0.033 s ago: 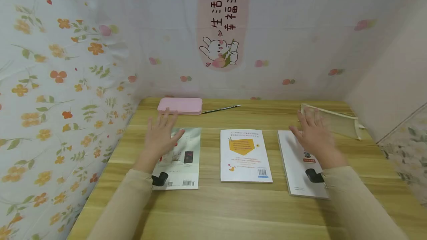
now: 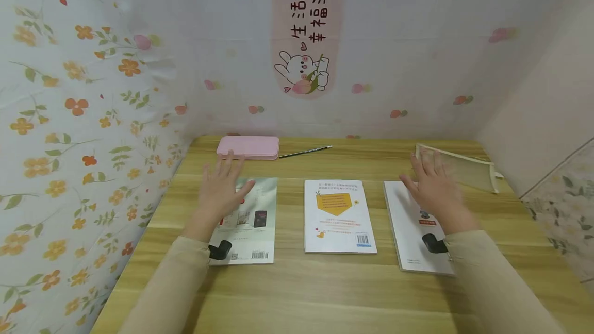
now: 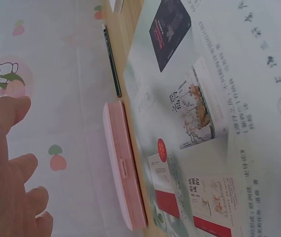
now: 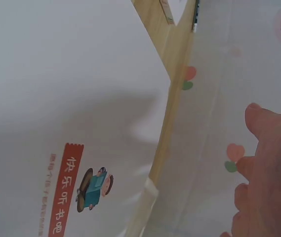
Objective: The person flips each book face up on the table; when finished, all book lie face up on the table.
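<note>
My left hand (image 2: pixel 221 185) hovers flat with fingers spread and nothing in its hold, over the far left part of the left book (image 2: pixel 250 220), and my right hand (image 2: pixel 433 189) does the same over the far end of the right book (image 2: pixel 410 231), palm down and empty. To take hold well, I judge each hand should come down on the outer long edge of its own book, thumb slipped under, since both lie flat on the wooden table (image 2: pixel 325 293) and give little to grip from above. Nearest me the table is bare wood, the easiest room to draw things into. Between my hands the middle book (image 2: pixel 339 215) lies apart from both neighbours, with narrow lanes either side. Farther off, the pink case (image 2: pixel 248 147) sits just beyond my left fingertips with a pencil (image 2: pixel 306 152) to its right, and a cream tray-like frame (image 2: pixel 459 168) lies just past my right fingers, so reaching farther is tight. The floral curtain (image 2: pixel 69 117) closes the left edge.
</note>
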Available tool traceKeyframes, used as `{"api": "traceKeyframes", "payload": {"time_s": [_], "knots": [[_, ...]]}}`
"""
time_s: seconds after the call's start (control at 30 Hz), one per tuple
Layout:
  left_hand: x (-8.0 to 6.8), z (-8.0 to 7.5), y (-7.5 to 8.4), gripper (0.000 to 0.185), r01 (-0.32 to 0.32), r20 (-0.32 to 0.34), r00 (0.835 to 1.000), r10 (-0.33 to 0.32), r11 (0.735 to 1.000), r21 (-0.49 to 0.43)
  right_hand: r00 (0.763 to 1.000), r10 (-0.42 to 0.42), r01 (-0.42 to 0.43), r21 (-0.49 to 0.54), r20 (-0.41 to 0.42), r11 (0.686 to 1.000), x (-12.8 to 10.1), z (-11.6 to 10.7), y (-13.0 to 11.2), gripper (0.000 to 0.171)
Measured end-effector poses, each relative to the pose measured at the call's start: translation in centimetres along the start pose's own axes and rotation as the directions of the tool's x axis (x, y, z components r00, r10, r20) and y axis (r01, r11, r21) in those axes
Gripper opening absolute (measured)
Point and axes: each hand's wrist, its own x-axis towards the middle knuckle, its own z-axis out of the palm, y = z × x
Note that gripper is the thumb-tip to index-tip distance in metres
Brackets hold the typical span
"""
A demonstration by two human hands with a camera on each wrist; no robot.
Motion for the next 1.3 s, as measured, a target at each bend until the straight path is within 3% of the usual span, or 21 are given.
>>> {"api": "traceKeyframes", "payload": {"time_s": [0.33, 0.73, 0.87, 1.03, 1.3], "knots": [[-0.3, -0.1, 0.2, 0.082, -0.005, 0.010, 1.000, 0.005, 1.000, 0.022, 1.000, 0.004, -0.004, 0.019, -0.017, 1.000, -0.8, -0.2, 0.1, 0.079], [-0.9, 0.2, 0.5, 0.085, -0.042, -0.010, 0.999, 0.042, 0.999, 0.004, 0.999, -0.029, 0.027, -0.057, -0.035, 0.998, -0.8, 0.9, -0.6, 0.078], [-1.8, 0.4, 0.3, 0.085, -0.041, -0.015, 0.999, 0.040, 0.998, -0.056, 0.997, -0.073, 0.073, -0.050, 0.009, 0.996, -0.6, 1.6, -2.3, 0.075], [-3.1, 1.0, -0.2, 0.077, 0.011, 0.011, 1.000, -0.009, 0.986, -0.164, 0.993, -0.112, 0.113, -0.012, 0.029, 0.994, -0.2, 2.1, -5.7, 0.063], [-4.9, 1.8, -0.7, 0.060, 0.098, 0.060, 0.994, -0.087, 0.967, -0.233, 0.989, -0.149, 0.140, 0.231, 0.020, 0.963, 1.2, 2.7, -10.5, 0.049]]}}
